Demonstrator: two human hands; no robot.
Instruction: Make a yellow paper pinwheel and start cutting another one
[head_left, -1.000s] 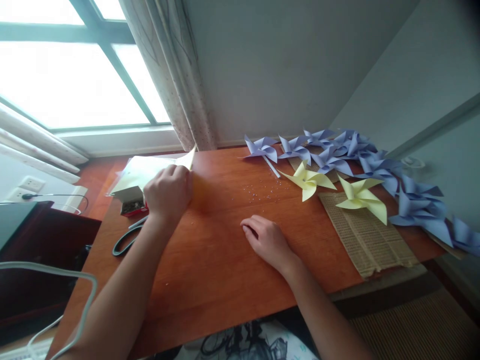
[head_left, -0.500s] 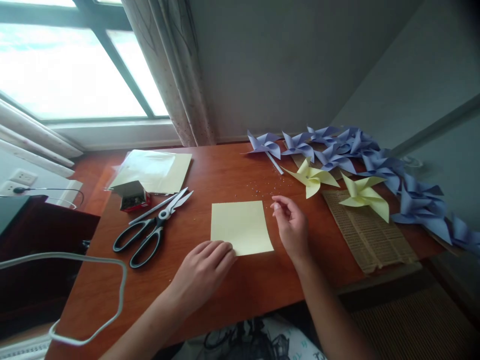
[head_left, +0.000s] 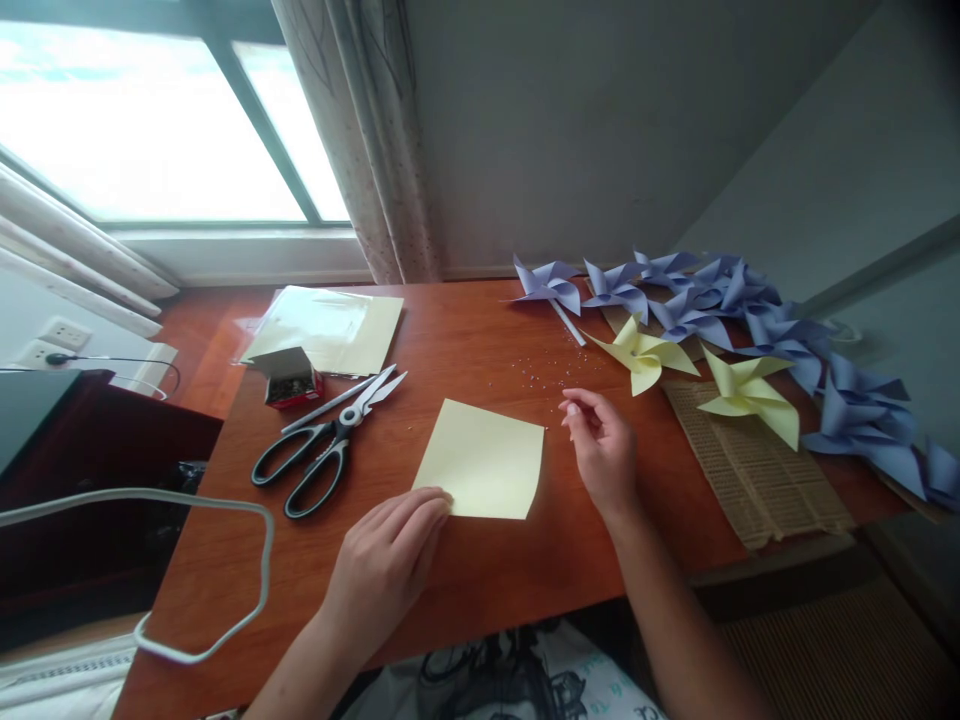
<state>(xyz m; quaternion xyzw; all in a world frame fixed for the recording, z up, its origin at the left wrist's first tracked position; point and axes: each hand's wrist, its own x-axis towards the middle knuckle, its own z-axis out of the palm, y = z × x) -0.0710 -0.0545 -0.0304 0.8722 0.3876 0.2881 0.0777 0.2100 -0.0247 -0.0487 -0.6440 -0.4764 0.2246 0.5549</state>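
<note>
With the left hand (head_left: 390,560) pressing the yellow paper square's (head_left: 480,462) near corner and the right hand (head_left: 600,445) loosely curled, empty, folding seems next.

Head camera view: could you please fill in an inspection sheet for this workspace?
Surface: wooden table, tiny beads scattered mid-table.
Job's things: yellow paper square lying flat; yellow paper stack at the far left.
Clutter: scissors, staple box, yellow pinwheels, blue pinwheels, woven mat.
Grippers: left hand touches the square's near corner; right hand is raised beside it, fingers curled.
Cables: white cable loops off the left edge.
Surroundings: window, curtain, wall socket.
</note>
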